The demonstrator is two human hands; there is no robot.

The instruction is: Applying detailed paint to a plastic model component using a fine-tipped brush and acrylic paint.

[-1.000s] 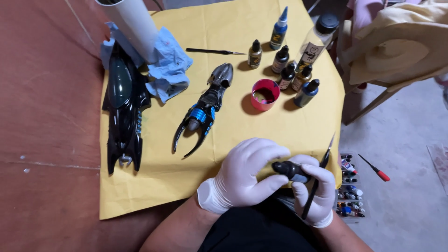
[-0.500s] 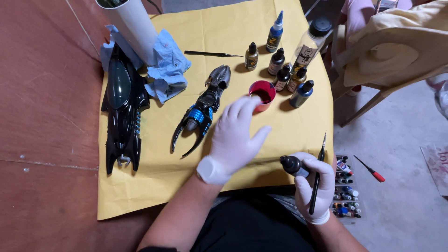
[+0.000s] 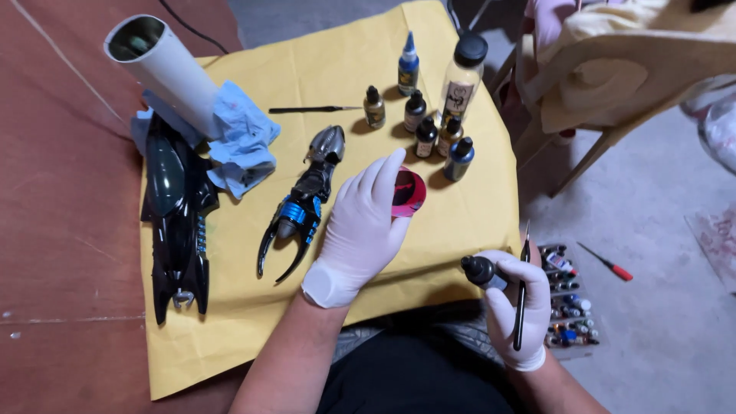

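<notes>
As the gloved left hand [image 3: 360, 230] spreads open over the red cup [image 3: 408, 192] at centre frame, the right hand [image 3: 512, 307], lower right, grips a small bottle [image 3: 480, 270] and brush [image 3: 522, 295], and a careless nudge could tip paint onto the yellow paper [image 3: 322, 77].

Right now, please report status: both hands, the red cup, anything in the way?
Left hand open, reaching over red cup. Right hand shut on small bottle and brush. Bottles stand just behind cup.
</notes>
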